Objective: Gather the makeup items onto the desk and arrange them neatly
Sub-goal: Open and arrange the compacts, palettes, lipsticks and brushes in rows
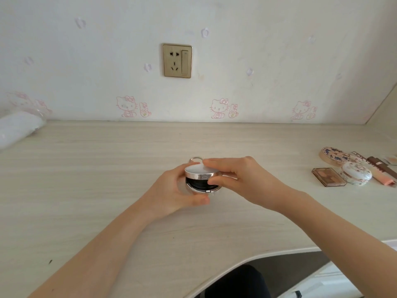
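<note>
A round silver cushion compact (200, 178) is held above the middle of the pale wooden desk (107, 168), its lid partly raised over a dark inside. My left hand (171, 190) cups its base from the left and below. My right hand (240, 179) pinches the lid from the right, fingers on top and thumb at the front rim. At the right edge of the desk lies a cluster of makeup: a brown eyeshadow palette (328, 180), a white floral round compact (356, 173), a flat patterned compact (334, 155) and pink and brown tubes (382, 173).
A white plastic-wrapped bundle (18, 129) sits at the desk's far left by the wall. A gold wall socket (177, 60) is above the desk. The desk's front edge curves inward at lower right, over a dark lap (238, 282).
</note>
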A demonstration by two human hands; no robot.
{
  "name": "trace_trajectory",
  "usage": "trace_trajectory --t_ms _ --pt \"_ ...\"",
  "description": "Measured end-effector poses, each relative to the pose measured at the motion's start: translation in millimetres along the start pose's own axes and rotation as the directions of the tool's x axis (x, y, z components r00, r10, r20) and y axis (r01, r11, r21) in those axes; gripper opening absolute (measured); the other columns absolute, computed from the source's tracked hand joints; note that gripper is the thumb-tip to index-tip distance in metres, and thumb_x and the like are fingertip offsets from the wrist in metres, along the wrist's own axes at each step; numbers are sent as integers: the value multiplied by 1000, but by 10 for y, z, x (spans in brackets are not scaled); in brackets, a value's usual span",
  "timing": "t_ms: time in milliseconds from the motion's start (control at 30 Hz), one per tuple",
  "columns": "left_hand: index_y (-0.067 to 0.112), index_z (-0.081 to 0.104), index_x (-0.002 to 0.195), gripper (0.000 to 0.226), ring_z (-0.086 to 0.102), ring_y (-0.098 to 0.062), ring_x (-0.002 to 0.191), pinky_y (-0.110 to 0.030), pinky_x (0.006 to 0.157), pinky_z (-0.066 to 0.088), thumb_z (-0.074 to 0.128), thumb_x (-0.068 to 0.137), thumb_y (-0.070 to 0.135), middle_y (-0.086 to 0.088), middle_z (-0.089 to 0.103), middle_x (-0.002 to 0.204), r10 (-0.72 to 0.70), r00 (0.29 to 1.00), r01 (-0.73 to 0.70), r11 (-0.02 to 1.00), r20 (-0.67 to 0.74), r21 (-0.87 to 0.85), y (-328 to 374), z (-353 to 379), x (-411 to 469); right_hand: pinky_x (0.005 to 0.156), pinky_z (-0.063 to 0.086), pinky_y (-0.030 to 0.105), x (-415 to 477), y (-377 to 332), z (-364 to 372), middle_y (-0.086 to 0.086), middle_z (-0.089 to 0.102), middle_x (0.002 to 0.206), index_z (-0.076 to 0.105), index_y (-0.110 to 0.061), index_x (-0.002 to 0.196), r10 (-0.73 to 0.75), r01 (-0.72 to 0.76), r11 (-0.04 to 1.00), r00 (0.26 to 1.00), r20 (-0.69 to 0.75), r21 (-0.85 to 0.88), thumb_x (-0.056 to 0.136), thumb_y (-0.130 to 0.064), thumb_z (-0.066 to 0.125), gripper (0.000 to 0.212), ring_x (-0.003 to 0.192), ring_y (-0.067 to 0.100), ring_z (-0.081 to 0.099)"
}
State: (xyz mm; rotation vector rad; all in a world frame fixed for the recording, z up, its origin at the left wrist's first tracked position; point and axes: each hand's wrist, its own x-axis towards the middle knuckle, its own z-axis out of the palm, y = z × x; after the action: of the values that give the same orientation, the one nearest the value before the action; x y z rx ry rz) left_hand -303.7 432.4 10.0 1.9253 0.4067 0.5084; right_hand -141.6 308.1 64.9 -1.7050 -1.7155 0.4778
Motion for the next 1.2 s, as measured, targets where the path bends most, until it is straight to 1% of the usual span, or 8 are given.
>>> trace_trajectory --t_ms 133,200,300,433,633,867,1033,1200 --pt "56 42 128 87 25 16 134 -15 107 26 85 52 54 21 33 150 -67 998 63 968 6 243 -70 -20 1 97 41 16 -35 98 77 -18 60 125 59 -25 127 7 -7 998 1000 -9 -65 88 -25 65 39 113 -1 54" --pt "62 37 122 84 14 17 135 -11 105 20 87 55 50 34 22 145 -64 998 56 951 19 305 -52 -2 -7 99 39 13 -58 159 100 -27 53 127 59 -27 127 5 -6 998 1000 -8 -68 87 -26 66 41 116 -8 51" --pt "49 35 136 95 2 12 140 -20 113 16 84 55 56 30 19 145 -66 997 43 899 38 435 -101 19 10 97 36 6 -114 235 129 -35 45 125 59 -25 128 -12 12 995 1000 1 -101 85 -27 69 44 115 -17 47" --pt "40 32 143 107 -9 8 141 -31 119 11 78 51 69 18 27 153 -59 997 24 843 49 537 -181 30 34 99 36 9 -168 300 184 -31 46 124 59 -22 128 -51 49 987 999 -11 -155 85 -26 69 45 119 -6 48" --pt "44 37 138 102 -8 -3 145 -32 120 8 65 48 85 22 24 151 -20 998 -24 805 67 593 -238 28 59 102 37 16 -216 381 250 -14 52 135 58 -23 129 -55 49 983 998 -29 -179 87 -30 66 43 122 -1 47" --pt "45 25 143 108 -15 -3 143 -31 118 7 76 52 71 15 13 157 -119 990 52 808 76 586 -130 31 6 105 37 16 -217 422 273 -10 52 138 57 -24 130 -44 32 981 997 -60 -191 86 -29 67 45 125 1 49" --pt "44 34 139 107 3 -7 144 -23 114 11 44 45 95 20 27 149 -100 995 69 836 28 544 -71 49 -113 104 35 12 -235 413 294 -8 52 138 57 -25 130 -57 47 985 997 -53 -168 85 -30 68 46 125 0 47" --pt "35 30 145 106 -5 -3 145 -26 118 8 69 55 75 19 20 154 -139 990 104 826 20 554 -73 64 -162 104 40 20 -287 399 315 -5 53 138 56 -25 130 -119 114 982 993 -22 -153 86 -28 67 46 125 4 50"
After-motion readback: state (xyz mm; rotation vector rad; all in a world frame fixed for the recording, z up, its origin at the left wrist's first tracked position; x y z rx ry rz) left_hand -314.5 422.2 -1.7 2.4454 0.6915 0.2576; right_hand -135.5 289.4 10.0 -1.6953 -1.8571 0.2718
